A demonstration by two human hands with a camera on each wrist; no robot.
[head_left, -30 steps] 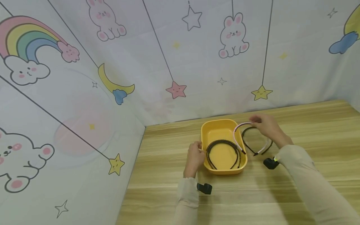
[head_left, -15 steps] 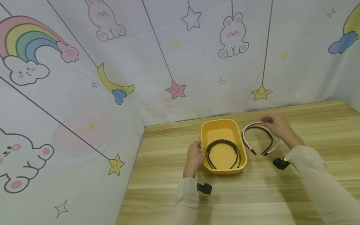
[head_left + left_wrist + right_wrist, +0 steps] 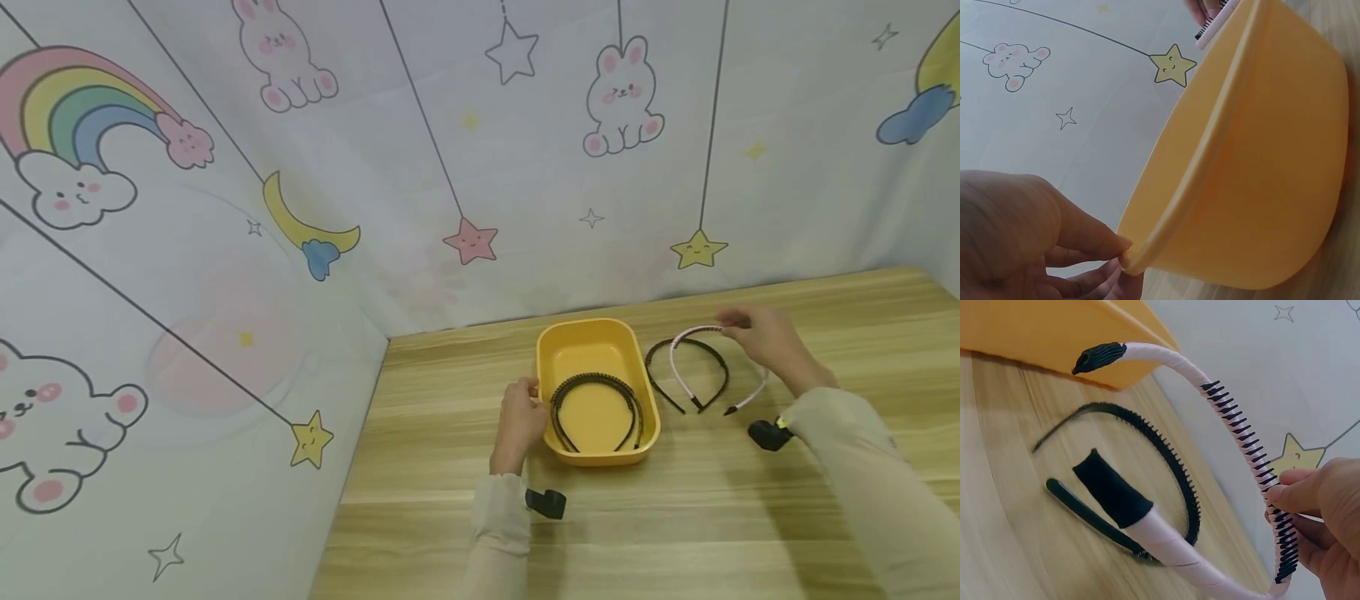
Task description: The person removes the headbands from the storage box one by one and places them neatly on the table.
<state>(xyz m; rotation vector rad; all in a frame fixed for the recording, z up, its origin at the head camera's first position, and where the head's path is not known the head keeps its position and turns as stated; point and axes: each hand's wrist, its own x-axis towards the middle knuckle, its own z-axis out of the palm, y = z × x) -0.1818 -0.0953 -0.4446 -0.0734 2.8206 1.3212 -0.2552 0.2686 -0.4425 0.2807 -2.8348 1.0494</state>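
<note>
My left hand (image 3: 521, 421) pinches the left rim of a yellow plastic basin (image 3: 1254, 169), thumb on the inner side in the left wrist view. My right hand (image 3: 767, 343) holds a pink headband (image 3: 1175, 550) by the top of its arch, where black comb teeth line the inside. Both black-tipped ends of that headband point down toward the table. Below it, a black toothed headband (image 3: 1191, 500) lies on the wood, right of the basin. Inside the basin's near half rest dark headbands (image 3: 592, 379), overlapping one another.
The wood-grain table (image 3: 420, 517) meets a pale cloth backdrop (image 3: 547, 192) printed with rabbits and stars at the back and left. A black wrist camera (image 3: 546, 502) sits on the left wrist, another (image 3: 769, 435) on the right.
My right hand has carried the pink headband rightward, from the basin's right rim to above and right of the black headband on the table. The left hand and basin stay put.
</note>
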